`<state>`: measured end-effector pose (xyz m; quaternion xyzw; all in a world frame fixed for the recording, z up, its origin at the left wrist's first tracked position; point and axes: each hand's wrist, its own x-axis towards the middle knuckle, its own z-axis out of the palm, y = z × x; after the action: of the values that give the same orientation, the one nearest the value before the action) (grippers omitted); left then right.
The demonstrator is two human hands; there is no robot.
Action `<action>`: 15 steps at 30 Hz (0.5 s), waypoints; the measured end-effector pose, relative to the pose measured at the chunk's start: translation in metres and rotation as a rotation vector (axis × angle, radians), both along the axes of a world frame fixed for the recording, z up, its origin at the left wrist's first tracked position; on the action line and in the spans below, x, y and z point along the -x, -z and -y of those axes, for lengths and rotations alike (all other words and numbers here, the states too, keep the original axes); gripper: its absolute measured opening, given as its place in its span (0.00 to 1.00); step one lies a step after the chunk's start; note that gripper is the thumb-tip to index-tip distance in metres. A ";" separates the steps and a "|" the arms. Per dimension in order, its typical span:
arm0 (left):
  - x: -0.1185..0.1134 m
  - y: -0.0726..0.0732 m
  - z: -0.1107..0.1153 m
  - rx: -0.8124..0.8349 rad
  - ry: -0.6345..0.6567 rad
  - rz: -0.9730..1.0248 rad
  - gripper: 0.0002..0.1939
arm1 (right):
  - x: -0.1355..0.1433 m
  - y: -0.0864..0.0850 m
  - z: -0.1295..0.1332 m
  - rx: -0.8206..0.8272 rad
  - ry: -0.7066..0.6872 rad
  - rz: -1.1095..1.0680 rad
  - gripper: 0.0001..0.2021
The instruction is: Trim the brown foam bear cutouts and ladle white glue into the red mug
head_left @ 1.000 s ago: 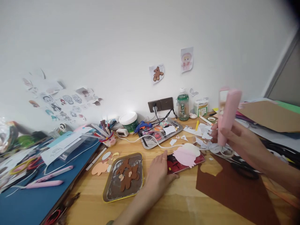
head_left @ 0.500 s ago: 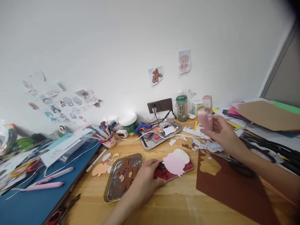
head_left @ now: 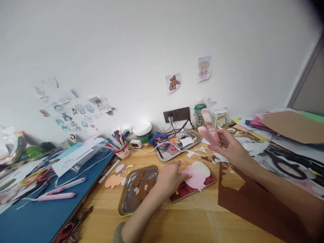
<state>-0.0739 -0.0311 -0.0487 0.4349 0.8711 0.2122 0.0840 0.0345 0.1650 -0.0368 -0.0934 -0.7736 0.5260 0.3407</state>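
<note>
My right hand (head_left: pixel 229 146) is raised over the table, its fingers closed around a pink hinged gadget (head_left: pixel 207 135) with a paler upper arm; its exact kind I cannot make out. Over the left side of a dark red flat pad (head_left: pixel 181 193) is my left hand (head_left: pixel 168 179), with thumb and fingers apart. The thumb reaches the edge of a pink paper cutout (head_left: pixel 194 179), which overlaps a cream round cutout (head_left: pixel 201 168) on the pad. Left of that hand, a dark tray (head_left: pixel 124 202) with a yellow rim holds brown cut pieces (head_left: pixel 143 184).
Brown sheet (head_left: pixel 243 206) with a cut-out gap lies at right, beside black scissors (head_left: pixel 286 168). Behind are a metal tray (head_left: pixel 167 156), a blue glue gun (head_left: pixel 158 136), a green bottle (head_left: pixel 199 109) and paper scraps. A blue board (head_left: pixel 50 216) carries tools at left.
My left hand has shifted from the pad's left edge toward the pink cutout. In my right hand the pink gadget has tilted leftward. The camera view has turned slightly left.
</note>
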 end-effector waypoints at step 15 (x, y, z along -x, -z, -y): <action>0.006 -0.006 -0.019 -0.040 0.040 0.039 0.18 | -0.001 -0.004 -0.019 0.163 0.100 -0.090 0.12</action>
<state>-0.0804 -0.0125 -0.0430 0.4497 0.8560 0.2361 0.0964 0.0357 0.1838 -0.0333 -0.1355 -0.7066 0.5732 0.3920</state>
